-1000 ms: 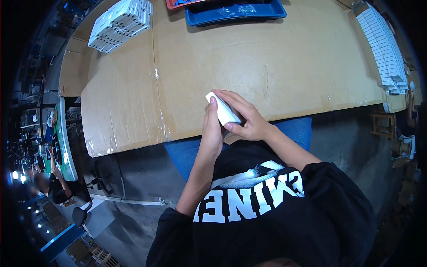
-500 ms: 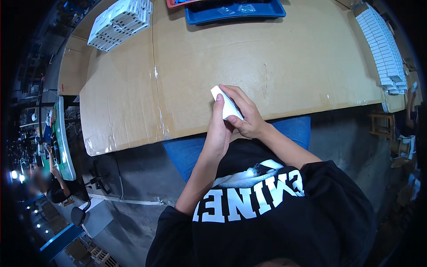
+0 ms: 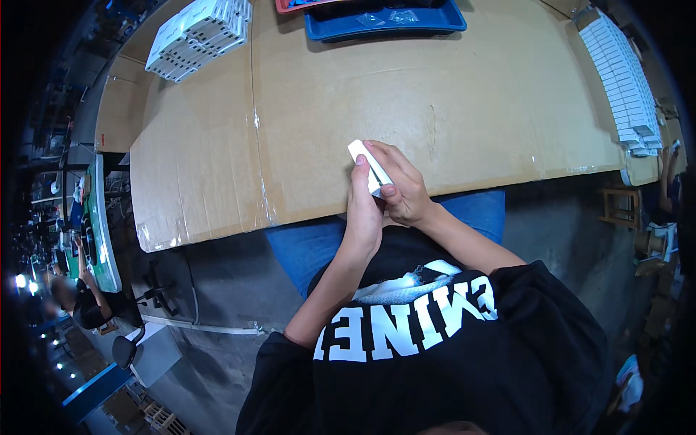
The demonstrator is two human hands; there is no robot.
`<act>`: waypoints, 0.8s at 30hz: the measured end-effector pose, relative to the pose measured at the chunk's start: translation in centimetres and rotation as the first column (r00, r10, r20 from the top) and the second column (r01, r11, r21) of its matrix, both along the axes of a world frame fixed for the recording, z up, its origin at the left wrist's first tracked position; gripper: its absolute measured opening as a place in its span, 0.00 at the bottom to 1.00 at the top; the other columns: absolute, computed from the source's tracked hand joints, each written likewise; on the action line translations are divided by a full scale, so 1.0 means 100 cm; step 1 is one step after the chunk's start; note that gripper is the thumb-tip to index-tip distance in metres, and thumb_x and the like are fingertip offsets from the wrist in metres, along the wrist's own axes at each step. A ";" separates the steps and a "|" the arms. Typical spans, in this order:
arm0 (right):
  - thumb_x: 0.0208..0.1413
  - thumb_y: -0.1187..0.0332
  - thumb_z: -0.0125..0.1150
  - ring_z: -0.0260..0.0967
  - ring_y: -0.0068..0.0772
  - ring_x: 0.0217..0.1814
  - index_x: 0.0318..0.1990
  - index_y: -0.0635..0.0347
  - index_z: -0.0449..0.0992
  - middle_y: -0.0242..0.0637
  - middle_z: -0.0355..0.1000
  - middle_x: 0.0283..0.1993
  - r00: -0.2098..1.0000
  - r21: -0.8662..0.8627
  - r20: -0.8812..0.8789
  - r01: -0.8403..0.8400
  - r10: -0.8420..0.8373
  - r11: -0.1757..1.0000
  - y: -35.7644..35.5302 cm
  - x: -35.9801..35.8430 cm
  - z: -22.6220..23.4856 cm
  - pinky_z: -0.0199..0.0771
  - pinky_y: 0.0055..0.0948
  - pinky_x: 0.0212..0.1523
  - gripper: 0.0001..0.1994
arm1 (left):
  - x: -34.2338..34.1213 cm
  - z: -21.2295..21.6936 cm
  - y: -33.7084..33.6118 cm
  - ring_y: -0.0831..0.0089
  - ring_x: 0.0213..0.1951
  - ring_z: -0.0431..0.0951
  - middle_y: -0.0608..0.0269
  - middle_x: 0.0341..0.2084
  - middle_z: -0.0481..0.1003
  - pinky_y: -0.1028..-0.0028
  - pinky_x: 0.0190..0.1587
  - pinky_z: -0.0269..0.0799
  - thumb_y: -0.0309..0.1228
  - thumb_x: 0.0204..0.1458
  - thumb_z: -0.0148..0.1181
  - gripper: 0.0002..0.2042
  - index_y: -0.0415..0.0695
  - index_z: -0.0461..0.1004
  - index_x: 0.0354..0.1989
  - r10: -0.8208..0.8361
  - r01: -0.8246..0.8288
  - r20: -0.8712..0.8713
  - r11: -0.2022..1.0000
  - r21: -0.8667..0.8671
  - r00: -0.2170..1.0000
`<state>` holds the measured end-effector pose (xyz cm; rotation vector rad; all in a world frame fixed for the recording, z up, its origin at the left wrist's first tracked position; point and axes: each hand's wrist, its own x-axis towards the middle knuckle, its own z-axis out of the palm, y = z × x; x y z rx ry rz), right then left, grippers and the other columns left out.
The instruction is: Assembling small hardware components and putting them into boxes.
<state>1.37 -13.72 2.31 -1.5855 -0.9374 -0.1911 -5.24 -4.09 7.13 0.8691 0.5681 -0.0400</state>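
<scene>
A small white oblong box [image 3: 360,154] is held over the near edge of the cardboard-covered table [image 3: 464,109]. My left hand [image 3: 362,206] grips it from the left side with the thumb near its top end. My right hand [image 3: 402,185] wraps around its right side and lower end, fingers curled over it. Most of the box is hidden by the fingers; only its upper end shows. Both hands sit just above my lap and the blue seat.
A blue tray [image 3: 384,22] stands at the table's far edge, with a red tray [image 3: 290,6] beside it. A stack of white boxes [image 3: 196,32] lies at the far left; a long row of white boxes [image 3: 623,80] runs along the right. Another person [image 3: 87,304] sits far left.
The white box has shifted slightly up and right in my hands, and its upper end now sticks out further above the fingers. Both hands kept their grip.
</scene>
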 end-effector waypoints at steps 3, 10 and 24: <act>0.72 0.39 0.39 0.70 0.61 0.63 0.66 0.77 0.67 0.64 0.68 0.63 1.000 0.005 -0.019 -0.013 0.013 1.000 -0.002 -0.001 0.000 0.73 0.43 0.61 0.40 | 0.000 0.003 0.000 0.70 0.59 0.72 0.60 0.54 0.71 0.66 0.62 0.68 0.60 0.68 0.43 0.33 0.43 0.62 0.66 0.001 -0.001 0.009 1.000 -0.001 1.000; 0.71 0.37 0.38 0.64 0.55 0.72 0.68 0.73 0.67 0.59 0.64 0.70 0.966 0.010 -0.215 -0.147 0.146 0.989 -0.002 0.007 0.016 0.62 0.42 0.71 0.41 | 0.000 -0.003 0.013 0.70 0.58 0.72 0.59 0.54 0.71 0.65 0.62 0.67 0.57 0.69 0.45 0.30 0.43 0.63 0.65 0.007 -0.007 0.061 1.000 -0.003 0.998; 0.68 0.67 0.61 0.59 0.47 0.78 0.69 0.67 0.68 0.55 0.63 0.74 0.755 0.103 -0.619 -0.194 0.216 0.976 0.006 -0.022 0.035 0.63 0.37 0.73 0.25 | 0.002 -0.012 0.021 0.63 0.69 0.60 0.49 0.68 0.59 0.65 0.72 0.53 0.43 0.74 0.42 0.33 0.41 0.41 0.79 0.100 -0.246 0.328 0.862 0.442 0.939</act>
